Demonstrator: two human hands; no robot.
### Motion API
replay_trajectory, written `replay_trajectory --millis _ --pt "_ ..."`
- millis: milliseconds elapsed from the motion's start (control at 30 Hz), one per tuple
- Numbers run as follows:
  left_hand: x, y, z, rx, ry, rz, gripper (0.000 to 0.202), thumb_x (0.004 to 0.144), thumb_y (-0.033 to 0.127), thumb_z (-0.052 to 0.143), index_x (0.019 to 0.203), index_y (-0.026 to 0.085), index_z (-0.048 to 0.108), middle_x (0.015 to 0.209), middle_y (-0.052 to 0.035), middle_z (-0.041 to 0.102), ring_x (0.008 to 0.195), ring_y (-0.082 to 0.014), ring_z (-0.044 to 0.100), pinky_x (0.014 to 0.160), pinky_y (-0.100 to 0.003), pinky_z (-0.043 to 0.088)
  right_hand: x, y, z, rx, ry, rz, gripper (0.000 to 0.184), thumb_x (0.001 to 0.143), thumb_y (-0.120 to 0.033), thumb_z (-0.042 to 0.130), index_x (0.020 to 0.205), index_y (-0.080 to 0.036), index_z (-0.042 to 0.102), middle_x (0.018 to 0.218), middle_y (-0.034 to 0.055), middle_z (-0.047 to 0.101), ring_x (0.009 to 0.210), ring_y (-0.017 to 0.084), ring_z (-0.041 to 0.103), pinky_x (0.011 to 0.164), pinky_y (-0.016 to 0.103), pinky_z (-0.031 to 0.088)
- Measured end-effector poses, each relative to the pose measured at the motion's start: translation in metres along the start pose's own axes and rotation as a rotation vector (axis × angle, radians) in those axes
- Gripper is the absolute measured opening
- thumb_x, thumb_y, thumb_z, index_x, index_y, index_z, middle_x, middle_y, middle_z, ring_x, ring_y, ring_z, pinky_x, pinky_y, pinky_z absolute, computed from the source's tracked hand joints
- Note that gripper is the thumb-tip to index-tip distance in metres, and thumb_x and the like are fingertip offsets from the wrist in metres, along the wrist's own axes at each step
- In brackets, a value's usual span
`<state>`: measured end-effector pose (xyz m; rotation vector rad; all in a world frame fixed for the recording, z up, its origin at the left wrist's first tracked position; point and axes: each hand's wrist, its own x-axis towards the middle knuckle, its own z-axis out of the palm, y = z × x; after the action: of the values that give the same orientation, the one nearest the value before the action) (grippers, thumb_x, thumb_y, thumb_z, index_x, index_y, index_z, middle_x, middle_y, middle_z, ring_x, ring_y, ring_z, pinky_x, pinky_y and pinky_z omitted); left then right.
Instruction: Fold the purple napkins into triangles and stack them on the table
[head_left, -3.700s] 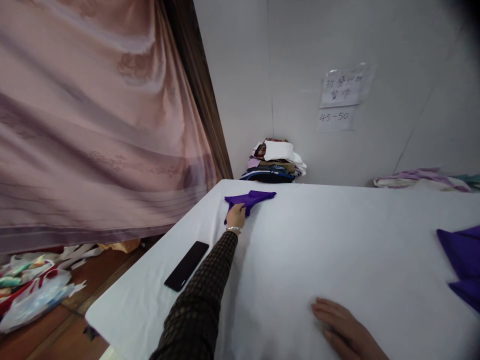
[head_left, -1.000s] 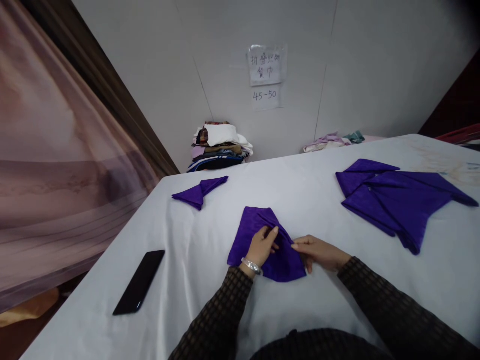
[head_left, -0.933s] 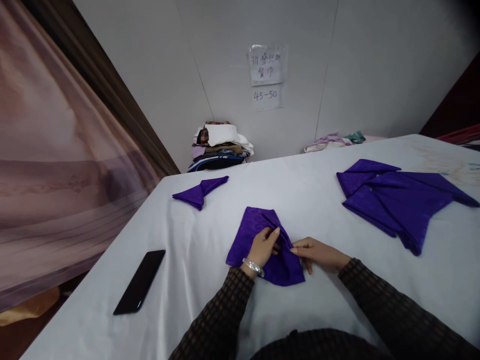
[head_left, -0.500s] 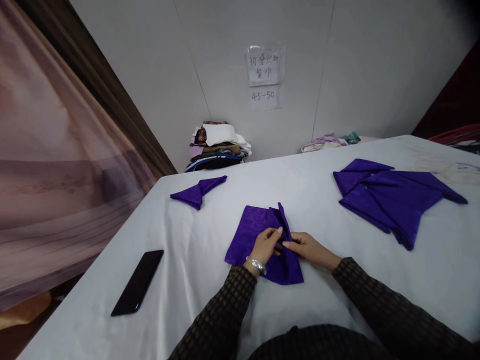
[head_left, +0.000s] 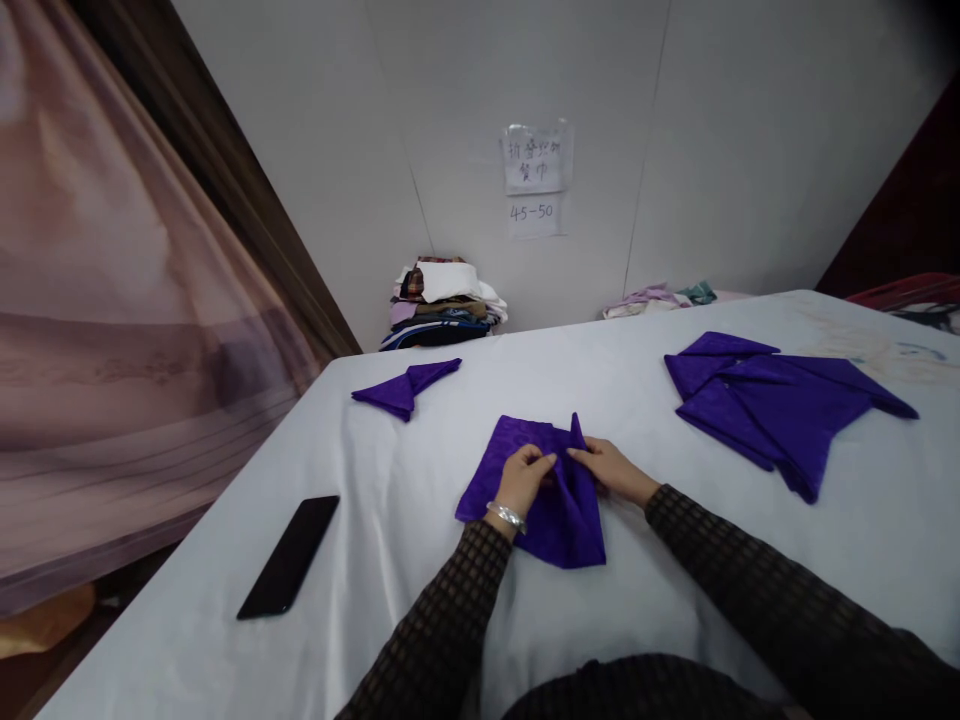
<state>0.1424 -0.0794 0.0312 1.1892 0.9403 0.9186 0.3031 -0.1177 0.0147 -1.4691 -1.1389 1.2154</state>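
A purple cloth napkin point(head_left: 564, 530) lies partly folded on the white-covered table in front of me. My left hand point(head_left: 525, 480), with a silver bracelet at its wrist, pinches a fold near the napkin's middle. Opposite it, my right hand point(head_left: 606, 468) grips the raised right-hand fold between thumb and fingers. A narrow corner of the cloth sticks up just beyond my right fingertips. Parts of the napkin under both hands are hidden.
A small folded purple napkin point(head_left: 397, 392) lies far left, and more folded purple napkins point(head_left: 795, 400) overlap at right. A black phone point(head_left: 291, 556) rests at left. Stacked clothes point(head_left: 444, 305) stand by the wall behind the table point(head_left: 405, 560). Paper signs point(head_left: 535, 165) hang above.
My right hand has shifted slightly up and left along the fold, and the raised flap has opened a little. The whole view has tilted slightly upward.
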Motion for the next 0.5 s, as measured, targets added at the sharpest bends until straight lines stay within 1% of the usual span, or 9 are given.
replay_trajectory --millis 67,133,200,233,300,333,400,433,500 --pt "0.004 0.021 -0.017 -0.059 0.079 0.039 0.032 0.057 0.036 0.071 0.056 0.018 0.044 0.050 0.0087 0.044 0.048 -0.0067 0.046 0.050 -0.021 0.042 0.012 -0.008 -0.006 0.129 0.027 0.004 0.034 0.067 -0.049 0.065 0.071 -0.017 0.055 0.047 -0.0065 0.048 0.037 0.008 0.038 0.037 0.021 0.029" --pt "0.002 0.049 -0.038 -0.117 0.166 0.141 0.030 0.061 0.035 0.069 0.061 0.018 0.044 0.055 0.0086 0.047 0.053 -0.0060 0.048 0.056 -0.020 0.042 0.021 -0.024 -0.019 0.248 0.095 -0.066 0.034 0.064 -0.047 0.069 0.070 -0.016 0.056 0.051 -0.0049 0.052 0.041 0.008 0.043 0.040 0.021 0.033" --pt "-0.007 0.078 -0.058 -0.205 0.272 0.353 0.027 0.061 0.029 0.071 0.066 0.018 0.047 0.065 0.0066 0.054 0.062 -0.0068 0.052 0.064 -0.021 0.044 0.025 -0.048 -0.037 0.341 0.199 -0.209 0.032 0.064 -0.044 0.071 0.072 -0.016 0.057 0.056 -0.0043 0.056 0.045 0.008 0.046 0.042 0.021 0.036" --pt "-0.014 0.090 -0.067 -0.220 0.330 0.441 0.026 0.061 0.026 0.072 0.067 0.018 0.047 0.066 0.0065 0.054 0.063 -0.0066 0.052 0.065 -0.021 0.043 0.025 -0.059 -0.047 0.382 0.249 -0.275 0.031 0.065 -0.043 0.072 0.073 -0.016 0.058 0.057 -0.0043 0.056 0.046 0.007 0.047 0.042 0.020 0.037" --pt "-0.030 0.105 -0.079 -0.255 0.381 0.542 0.026 0.060 0.020 0.072 0.067 0.018 0.047 0.067 0.0064 0.055 0.065 -0.0070 0.052 0.067 -0.022 0.044 0.017 -0.076 -0.063 0.446 0.317 -0.343 0.029 0.065 -0.039 0.074 0.073 -0.017 0.058 0.060 -0.0037 0.058 0.048 0.008 0.050 0.042 0.019 0.037" --pt "-0.038 0.105 -0.082 -0.267 0.388 0.549 0.026 0.059 0.018 0.072 0.066 0.018 0.047 0.067 0.0065 0.055 0.065 -0.0072 0.052 0.068 -0.022 0.045 0.011 -0.080 -0.069 0.465 0.328 -0.344 0.028 0.065 -0.038 0.074 0.073 -0.017 0.058 0.062 -0.0028 0.059 0.050 0.009 0.053 0.042 0.019 0.038" --pt "-0.052 0.092 -0.087 -0.278 0.381 0.484 0.027 0.058 0.016 0.072 0.065 0.018 0.046 0.067 0.0063 0.055 0.066 -0.0078 0.053 0.070 -0.024 0.046 -0.007 -0.074 -0.073 0.478 0.317 -0.296 0.027 0.064 -0.035 0.075 0.074 -0.016 0.058 0.063 -0.0012 0.061 0.053 0.011 0.056 0.042 0.020 0.039" --pt "-0.059 0.081 -0.088 -0.277 0.377 0.416 0.026 0.057 0.016 0.071 0.065 0.018 0.047 0.067 0.0059 0.056 0.067 -0.0082 0.054 0.071 -0.025 0.047 -0.018 -0.065 -0.072 0.477 0.304 -0.251 0.027 0.065 -0.034 0.076 0.074 -0.016 0.059 0.063 -0.0008 0.061 0.053 0.011 0.057 0.042 0.020 0.040" --pt "-0.071 0.052 -0.092 -0.271 0.375 0.228 0.025 0.057 0.018 0.072 0.070 0.018 0.050 0.072 0.0039 0.060 0.070 -0.0101 0.057 0.071 -0.027 0.049 -0.042 -0.039 -0.069 0.480 0.283 -0.118 0.026 0.065 -0.033 0.076 0.074 -0.016 0.058 0.062 -0.0009 0.061 0.052 0.012 0.058 0.042 0.020 0.042"
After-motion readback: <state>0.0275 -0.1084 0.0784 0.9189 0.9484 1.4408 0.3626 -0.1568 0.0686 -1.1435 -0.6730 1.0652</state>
